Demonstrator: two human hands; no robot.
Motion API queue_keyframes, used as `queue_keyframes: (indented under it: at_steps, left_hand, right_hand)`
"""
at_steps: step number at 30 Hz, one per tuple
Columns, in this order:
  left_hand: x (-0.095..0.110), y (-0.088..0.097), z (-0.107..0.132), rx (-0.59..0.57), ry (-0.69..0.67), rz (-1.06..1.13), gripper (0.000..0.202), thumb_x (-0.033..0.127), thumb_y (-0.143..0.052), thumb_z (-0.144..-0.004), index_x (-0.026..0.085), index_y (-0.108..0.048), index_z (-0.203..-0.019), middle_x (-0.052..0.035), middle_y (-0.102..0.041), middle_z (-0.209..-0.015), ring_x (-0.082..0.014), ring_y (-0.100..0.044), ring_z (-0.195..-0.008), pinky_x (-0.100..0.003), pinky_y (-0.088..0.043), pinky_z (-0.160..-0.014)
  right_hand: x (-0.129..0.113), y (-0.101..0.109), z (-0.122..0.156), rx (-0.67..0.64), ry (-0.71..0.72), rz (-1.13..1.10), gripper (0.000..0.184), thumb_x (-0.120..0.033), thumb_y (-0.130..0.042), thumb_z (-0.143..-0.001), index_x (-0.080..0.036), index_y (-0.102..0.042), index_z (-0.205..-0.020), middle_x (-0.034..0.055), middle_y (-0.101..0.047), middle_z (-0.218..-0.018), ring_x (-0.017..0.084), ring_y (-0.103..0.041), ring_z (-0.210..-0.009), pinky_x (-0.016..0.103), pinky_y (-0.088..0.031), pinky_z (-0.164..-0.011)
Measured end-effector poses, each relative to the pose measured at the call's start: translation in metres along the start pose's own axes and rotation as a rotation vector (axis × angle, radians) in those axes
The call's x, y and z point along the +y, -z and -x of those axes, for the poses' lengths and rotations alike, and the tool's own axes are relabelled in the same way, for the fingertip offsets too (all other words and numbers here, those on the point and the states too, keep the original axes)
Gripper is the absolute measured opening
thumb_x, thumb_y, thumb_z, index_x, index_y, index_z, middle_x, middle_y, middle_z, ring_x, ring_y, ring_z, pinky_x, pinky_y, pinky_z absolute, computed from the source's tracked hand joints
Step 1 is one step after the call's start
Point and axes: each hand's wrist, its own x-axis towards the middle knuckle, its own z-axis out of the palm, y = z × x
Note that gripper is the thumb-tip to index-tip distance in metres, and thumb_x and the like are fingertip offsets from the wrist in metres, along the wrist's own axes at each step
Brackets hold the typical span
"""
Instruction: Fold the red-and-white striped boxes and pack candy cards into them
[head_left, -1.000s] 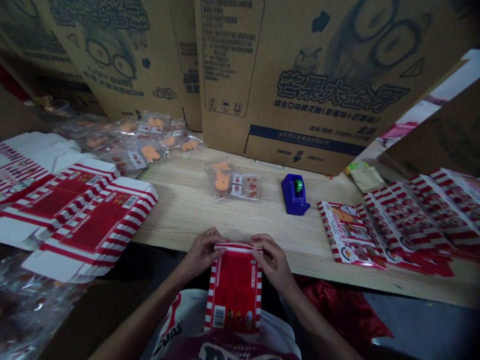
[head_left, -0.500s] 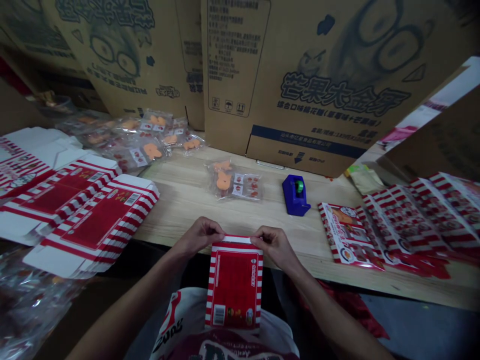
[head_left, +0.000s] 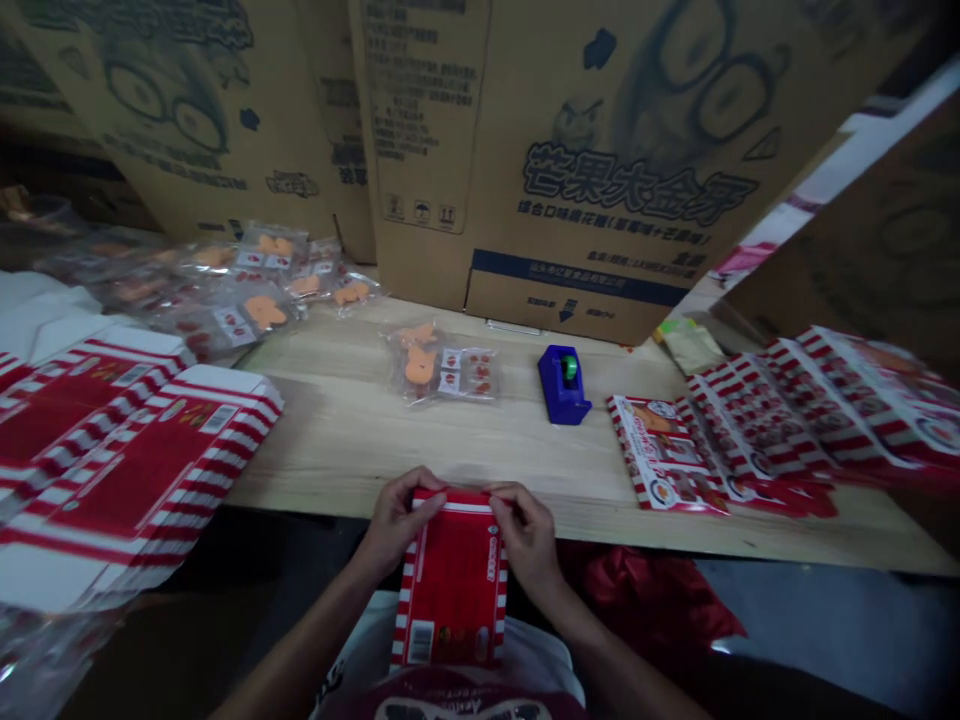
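Head view: where does the striped red box sit?

At the near edge of the surface. Its far end overlaps that edge in view, and its barcode lies toward the person's body.

What are the hands doing?

The left hand is pinched on the box's far left corner, and the right hand is pinched on the far right one.

And around them?

A blue tape dispenser stands nearer the far edge, with a clear packet to its left. Stacked striped boxes overhang the near edge at left; striped packs overlap in a row toward the right end. A big cardboard carton stands along the far edge.
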Motion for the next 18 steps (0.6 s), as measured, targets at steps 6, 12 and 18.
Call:
queue_keyframes:
  at_steps: [6,12,18]
  left_hand:
    - [-0.007,-0.001,-0.01,0.009,0.238,0.149,0.023,0.032,-0.078,-0.068,0.018,-0.065,-0.081,-0.0012,-0.066,-0.084,-0.0153,-0.06,-0.069,-0.024,-0.048,-0.062]
    - [0.005,-0.01,-0.015,-0.019,0.199,0.108,0.026,0.035,-0.079,-0.067,0.017,-0.062,-0.075,0.0002,-0.062,-0.079,-0.0141,-0.058,-0.068,-0.022,-0.046,-0.062]
    - [0.013,-0.016,-0.011,-0.026,0.255,0.142,0.031,0.042,-0.076,-0.067,0.019,-0.06,-0.08,0.0,-0.064,-0.079,-0.0164,-0.059,-0.067,-0.024,-0.046,-0.06]
  right_hand:
    - [0.018,0.047,-0.042,-0.075,0.023,0.006,0.041,-0.032,-0.067,-0.079,-0.023,-0.06,-0.119,0.0091,-0.062,-0.124,0.023,-0.06,-0.111,0.037,-0.051,-0.089]
    - [0.05,0.13,-0.148,0.563,-0.11,0.256,0.032,-0.046,-0.062,-0.07,-0.015,-0.069,-0.079,0.0074,-0.069,-0.081,0.02,-0.06,-0.072,0.031,-0.047,-0.064]
    - [0.076,0.121,-0.173,0.495,-0.135,0.182,0.028,-0.044,-0.063,-0.064,-0.016,-0.065,-0.057,0.0005,-0.059,-0.052,0.017,-0.053,-0.056,0.029,-0.042,-0.057]
